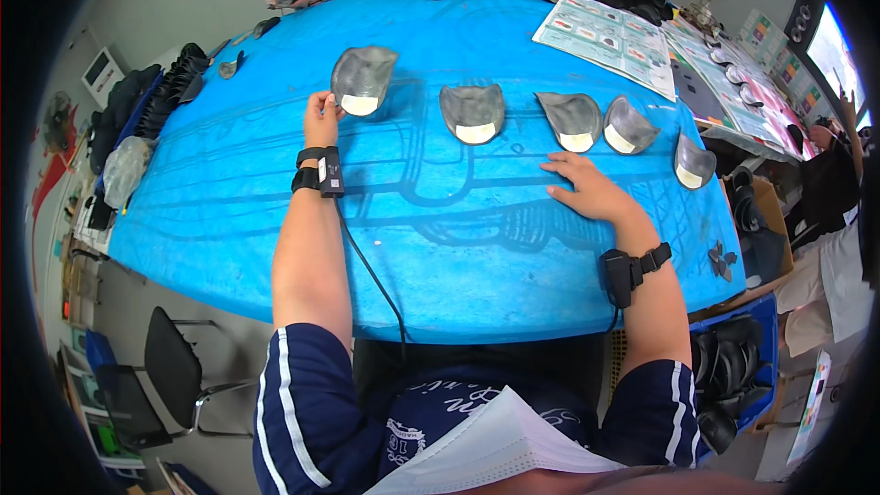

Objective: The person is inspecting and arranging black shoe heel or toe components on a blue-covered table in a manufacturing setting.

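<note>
With my left hand (323, 113) I am grasping a dark grey curved pad (366, 71) by its lower-left edge, its pale label (358, 104) facing me. My right hand (591, 191) is lying open, gripping nothing, near four matching pads (471, 108). Those are resting in a loose row on the blue table (513, 289), so I am judging four as laid out and this fifth as not yet let go.

My left hand (322, 115) is extended forward in a pinch grip; my right hand (587, 190) is palm down, loosely spread.
</note>
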Available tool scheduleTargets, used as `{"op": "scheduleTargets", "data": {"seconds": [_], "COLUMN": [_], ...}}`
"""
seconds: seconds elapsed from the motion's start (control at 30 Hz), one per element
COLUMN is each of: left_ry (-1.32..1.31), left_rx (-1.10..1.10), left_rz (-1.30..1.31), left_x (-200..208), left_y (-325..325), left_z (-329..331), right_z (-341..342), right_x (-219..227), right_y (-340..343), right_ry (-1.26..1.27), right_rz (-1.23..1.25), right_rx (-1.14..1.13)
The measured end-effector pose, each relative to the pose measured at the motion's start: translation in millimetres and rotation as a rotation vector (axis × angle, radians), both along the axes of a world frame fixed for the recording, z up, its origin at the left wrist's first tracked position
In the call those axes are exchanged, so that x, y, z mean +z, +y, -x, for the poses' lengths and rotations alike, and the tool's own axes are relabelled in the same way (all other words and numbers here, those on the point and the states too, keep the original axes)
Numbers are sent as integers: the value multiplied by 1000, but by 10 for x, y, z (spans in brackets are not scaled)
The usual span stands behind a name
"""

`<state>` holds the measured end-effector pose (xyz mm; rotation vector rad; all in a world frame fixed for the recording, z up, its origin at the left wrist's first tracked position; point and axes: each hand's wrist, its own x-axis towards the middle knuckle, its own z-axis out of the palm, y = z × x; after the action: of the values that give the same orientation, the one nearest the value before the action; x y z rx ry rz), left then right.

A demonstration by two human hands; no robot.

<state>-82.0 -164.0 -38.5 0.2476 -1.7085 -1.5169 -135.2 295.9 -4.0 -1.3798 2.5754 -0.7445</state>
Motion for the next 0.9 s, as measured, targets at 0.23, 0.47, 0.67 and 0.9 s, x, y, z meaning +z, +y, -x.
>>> {"op": "scheduleTargets", "data": {"seconds": [0.23, 0.47, 0.67, 0.9], "left_ry": [-283, -312, -334, -55], "left_rx": [-92, -85, -99, 167], "left_rz": [-82, -158, -152, 42], "left_x": [-163, -135, -78, 111], "left_y": [-105, -84, -36, -25], "left_z": [-21, -14, 58, 67], "right_z": [-15, 49, 75, 5], "right_x": [-41, -118, -93, -54], "right_y": [45, 33, 36, -8], "right_ry": [32, 35, 37, -9], "right_rz": [14, 26, 24, 22], "right_rx": [32, 45, 20, 19]}}
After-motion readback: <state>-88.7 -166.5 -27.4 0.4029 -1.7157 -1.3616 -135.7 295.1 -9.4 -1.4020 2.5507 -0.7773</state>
